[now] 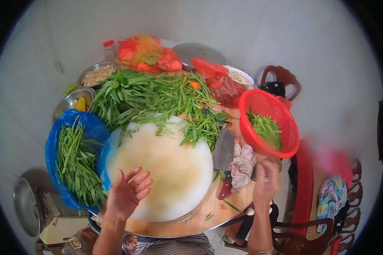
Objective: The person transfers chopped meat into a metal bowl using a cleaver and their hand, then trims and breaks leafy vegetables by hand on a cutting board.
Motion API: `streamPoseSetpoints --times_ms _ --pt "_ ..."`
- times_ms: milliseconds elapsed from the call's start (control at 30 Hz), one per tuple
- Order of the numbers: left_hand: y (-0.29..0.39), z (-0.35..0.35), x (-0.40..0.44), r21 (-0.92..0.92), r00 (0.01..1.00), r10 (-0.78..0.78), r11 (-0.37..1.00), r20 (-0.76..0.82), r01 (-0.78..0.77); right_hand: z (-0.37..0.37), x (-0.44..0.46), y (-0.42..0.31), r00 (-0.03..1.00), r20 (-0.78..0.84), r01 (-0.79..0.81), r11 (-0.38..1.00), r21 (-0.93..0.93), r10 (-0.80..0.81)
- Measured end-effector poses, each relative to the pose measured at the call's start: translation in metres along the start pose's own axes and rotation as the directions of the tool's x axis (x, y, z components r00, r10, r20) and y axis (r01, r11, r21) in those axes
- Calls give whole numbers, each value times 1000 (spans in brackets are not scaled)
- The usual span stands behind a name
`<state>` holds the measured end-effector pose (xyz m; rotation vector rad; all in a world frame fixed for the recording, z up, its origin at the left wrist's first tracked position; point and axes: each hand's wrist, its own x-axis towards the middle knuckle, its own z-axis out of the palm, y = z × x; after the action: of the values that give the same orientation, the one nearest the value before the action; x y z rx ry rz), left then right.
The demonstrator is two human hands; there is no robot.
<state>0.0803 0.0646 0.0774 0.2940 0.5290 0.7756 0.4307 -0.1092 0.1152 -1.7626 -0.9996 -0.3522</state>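
My left hand (130, 191) is held palm up with its fingers apart over the lower left of the round white cutting board (170, 170); nothing is in it. Close to the near side of the red basket (290, 127), which holds cut greens (266, 129), is my right hand (267, 178), blurred, with a ring on it; its fingertips are smeared. A cleaver (224, 151) with a red and black handle lies right of the board, beside a crumpled pinkish cloth (243, 165). Leafy greens (136, 95) are heaped behind the board.
A blue bag (53, 157) of green stems stands at the left. Metal bowls (64, 104) with food sit behind it. Red plastic bags (170, 61), a white bowl (249, 78) and a jar (110, 51) line the back. Carved chairs (319, 225) are at the right.
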Motion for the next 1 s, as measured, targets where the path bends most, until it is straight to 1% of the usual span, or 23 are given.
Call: streamPoseSetpoints --times_ms 33,100,133,167,200,267,300,367,467,500,567,600,633,667,700,767,800,833,867,900,933,967,1000 --pt "1 2 -3 1 1000 6 1000 2 -6 19 15 -10 987 107 118 993 -2 -117" --pt "-1 8 -11 43 1000 -24 999 -6 24 67 40 -18 959 253 112 990 88 -131" --pt "0 8 -15 9 1000 -27 1000 -8 27 92 52 -15 930 260 264 964 17 -260" --pt "2 5 -19 3 1000 -19 1000 -6 19 117 63 -8 882 274 411 910 -51 -383" --pt "5 1 -23 6 1000 -11 1000 -19 11 141 72 3 879 274 418 907 -47 -391" --pt "10 -7 -31 8 999 0 1000 -33 0 183 84 24 820 477 446 876 -185 -316" --pt "13 -12 -35 0 999 25 1000 -44 -25 196 87 30 819 476 449 875 -182 -321" --pt "21 -20 -40 -10 997 54 998 -58 -55 214 94 37 741 590 532 817 -225 -320" --pt "31 -29 -46 -15 989 104 994 -103 -106 227 116 37 735 617 528 807 -262 -281" --pt "33 -31 -47 5 988 115 993 -103 -115 227 123 20 730 620 531 809 -253 -285" --pt "33 -32 -47 21 987 120 993 -111 -118 209 136 -10 865 399 382 915 -129 -305" --pt "33 -31 -45 33 986 114 993 -118 -110 202 141 -23 865 402 380 916 -131 -301" --pt "33 -29 -42 47 986 109 993 -122 -104 195 147 -36 894 418 235 963 -133 -160" --pt "32 -27 -40 47 987 110 993 -120 -105 192 150 -42 901 433 86 987 -136 -19" --pt "30 -26 -38 52 990 99 994 -96 -94 192 151 -37 902 431 89 987 -134 -23" --pt "29 -22 -33 56 993 92 994 -69 -89 189 155 -28 822 566 -87 996 13 64" --pt "28 -20 -31 97 995 91 991 -41 -87 186 153 -27 821 568 -83 996 14 60" --pt "27 -17 -29 138 996 91 987 -16 -88 181 148 -26 736 663 -311 939 150 138" --pt "27 -12 -28 134 995 96 987 -23 -93 176 141 -29 623 762 -532 811 244 180" --pt "27 -4 -25 213 994 110 971 20 -112 173 133 -33 613 770 -536 809 242 176" --pt "27 5 -22 292 991 119 948 59 -131 168 123 -39 551 818 -578 782 230 166" --pt "25 14 -18 291 991 126 948 39 -132 164 112 -46 483 862 -620 754 215 152" --pt "23 24 -11 368 987 152 915 58 -162 159 100 -53 431 897 -653 721 233 100"
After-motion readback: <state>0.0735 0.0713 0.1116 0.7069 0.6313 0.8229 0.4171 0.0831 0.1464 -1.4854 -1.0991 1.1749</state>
